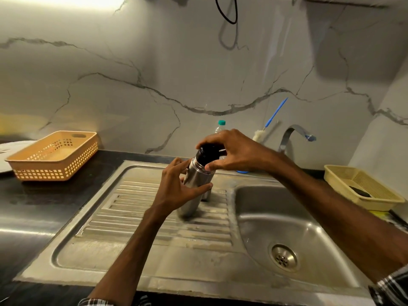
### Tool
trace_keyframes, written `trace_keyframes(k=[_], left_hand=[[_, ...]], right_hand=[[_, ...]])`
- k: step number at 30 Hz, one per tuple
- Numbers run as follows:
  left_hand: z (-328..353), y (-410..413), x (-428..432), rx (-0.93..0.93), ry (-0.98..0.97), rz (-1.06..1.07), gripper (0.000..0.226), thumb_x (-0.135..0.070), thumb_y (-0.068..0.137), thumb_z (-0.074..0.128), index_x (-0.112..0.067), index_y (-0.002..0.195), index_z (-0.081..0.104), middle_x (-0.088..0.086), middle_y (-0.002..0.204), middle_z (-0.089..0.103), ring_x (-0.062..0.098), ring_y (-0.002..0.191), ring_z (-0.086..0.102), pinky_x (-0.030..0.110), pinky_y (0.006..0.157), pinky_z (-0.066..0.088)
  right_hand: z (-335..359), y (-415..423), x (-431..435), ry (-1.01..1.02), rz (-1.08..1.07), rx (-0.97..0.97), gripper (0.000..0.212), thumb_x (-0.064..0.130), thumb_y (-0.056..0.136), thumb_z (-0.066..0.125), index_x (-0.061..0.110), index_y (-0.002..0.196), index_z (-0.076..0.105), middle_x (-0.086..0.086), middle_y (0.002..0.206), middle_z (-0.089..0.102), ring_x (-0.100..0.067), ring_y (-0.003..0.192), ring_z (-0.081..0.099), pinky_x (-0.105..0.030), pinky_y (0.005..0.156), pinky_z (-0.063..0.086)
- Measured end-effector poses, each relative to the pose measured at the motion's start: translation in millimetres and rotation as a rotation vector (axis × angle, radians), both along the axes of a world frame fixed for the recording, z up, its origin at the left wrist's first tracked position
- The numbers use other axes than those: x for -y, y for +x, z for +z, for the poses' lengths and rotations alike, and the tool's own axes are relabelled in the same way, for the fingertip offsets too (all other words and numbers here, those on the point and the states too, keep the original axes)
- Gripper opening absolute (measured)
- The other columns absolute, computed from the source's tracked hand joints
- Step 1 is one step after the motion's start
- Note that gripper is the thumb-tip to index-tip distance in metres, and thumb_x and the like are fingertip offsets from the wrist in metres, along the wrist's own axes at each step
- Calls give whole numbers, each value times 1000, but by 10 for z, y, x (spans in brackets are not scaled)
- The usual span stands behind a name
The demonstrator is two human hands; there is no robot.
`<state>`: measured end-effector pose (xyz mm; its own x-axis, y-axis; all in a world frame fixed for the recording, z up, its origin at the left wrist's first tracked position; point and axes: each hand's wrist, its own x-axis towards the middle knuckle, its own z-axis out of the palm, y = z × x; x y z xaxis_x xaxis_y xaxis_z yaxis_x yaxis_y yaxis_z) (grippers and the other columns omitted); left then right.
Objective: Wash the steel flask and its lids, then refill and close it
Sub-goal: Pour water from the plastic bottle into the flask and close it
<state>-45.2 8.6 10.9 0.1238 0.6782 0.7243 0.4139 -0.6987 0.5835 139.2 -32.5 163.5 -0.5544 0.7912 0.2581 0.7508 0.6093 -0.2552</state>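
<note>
Here, low in the frame, the sink drainboard (154, 235) lies bare. Above it at centre, the left hand (176, 186) wraps the tilted steel flask (196, 184). The right hand (229, 149) pinches its black lid (208, 154) at the mouth. Farther back, a bottle brush (268, 124) leans on the wall.

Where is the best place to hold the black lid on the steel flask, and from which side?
Grip the black lid around its round side wall, coming from above along the tilted steel flask, as the right hand does; the left hand steadies the body.
</note>
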Motion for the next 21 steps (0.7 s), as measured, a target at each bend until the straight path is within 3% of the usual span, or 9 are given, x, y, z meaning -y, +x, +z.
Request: trace_keyframes(k=[3, 8, 11, 15, 18, 21], left_hand=[[-22, 36, -13, 4, 7, 11, 66, -48, 65, 92, -20, 120, 70, -7, 101, 58, -4, 98, 53, 16, 69, 55], [-54, 93, 0, 10, 4, 74, 69, -62, 66, 86, -19, 117, 69, -10, 100, 55, -1, 94, 54, 25, 74, 57], [-57, 133, 41, 9, 14, 98, 71, -63, 65, 83, -17, 118, 69, -8, 100, 54, 2, 88, 52, 15, 75, 49], [-56, 163, 54, -8, 9, 139, 74, -65, 64, 83, -15, 117, 68, -4, 100, 55, 8, 87, 52, 11, 75, 41], [-44, 118, 32, -5, -4, 138, 78, -72, 64, 77, -17, 119, 69, -1, 100, 59, 11, 87, 55, 20, 74, 51], [-30, 29, -14, 6, -10, 119, 74, -69, 65, 80, -19, 119, 70, 0, 99, 62, 12, 90, 58, 35, 73, 59]], right_hand=[[-122, -19, 4, 108, 5, -87, 40, 26, 82, 80, 13, 118, 69, -2, 105, 72, -12, 96, 65, -27, 87, 57], [-261, -85, -44, 236, -115, -138, 36, 45, 80, 78, 16, 102, 73, 1, 89, 72, -9, 82, 64, -30, 76, 59], [-331, -165, -57, 276, -274, -216, 41, 51, 75, 79, 15, 96, 74, 0, 87, 73, -12, 80, 66, -33, 76, 59], [-368, -255, -82, 259, -433, -227, 54, 53, 75, 80, 12, 107, 68, -5, 98, 71, -17, 89, 65, -34, 85, 58], [-343, -272, -29, 210, -400, -249, 56, 49, 78, 80, 12, 117, 66, -5, 109, 70, -19, 101, 65, -32, 90, 55], [-403, -99, -17, -88, -267, -433, 86, 57, 72, 80, 14, 140, 51, -3, 137, 60, -16, 124, 58, -32, 102, 51]])
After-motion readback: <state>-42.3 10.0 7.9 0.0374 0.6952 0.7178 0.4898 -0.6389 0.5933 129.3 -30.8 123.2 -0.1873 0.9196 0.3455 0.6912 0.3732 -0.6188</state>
